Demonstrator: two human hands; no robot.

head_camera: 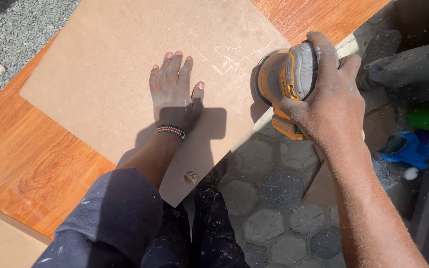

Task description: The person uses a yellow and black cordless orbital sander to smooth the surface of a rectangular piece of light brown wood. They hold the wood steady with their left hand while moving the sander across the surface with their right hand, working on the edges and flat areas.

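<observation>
A flat brown board (115, 74) lies on a shiny wooden panel (21, 149). The left hand (172, 94) lies flat on the board, fingers (170, 64) spread out, holding nothing. At the board's right edge, the right hand (331, 94) wraps its fingers tight around an orange sander (284, 82).

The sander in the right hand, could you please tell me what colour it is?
The sander is orange with a grey top, dusty, seen in the head view.

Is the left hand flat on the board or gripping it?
Flat: left hand lies palm down, fingers spread, on the brown fibreboard panel, away from its edges.
</observation>
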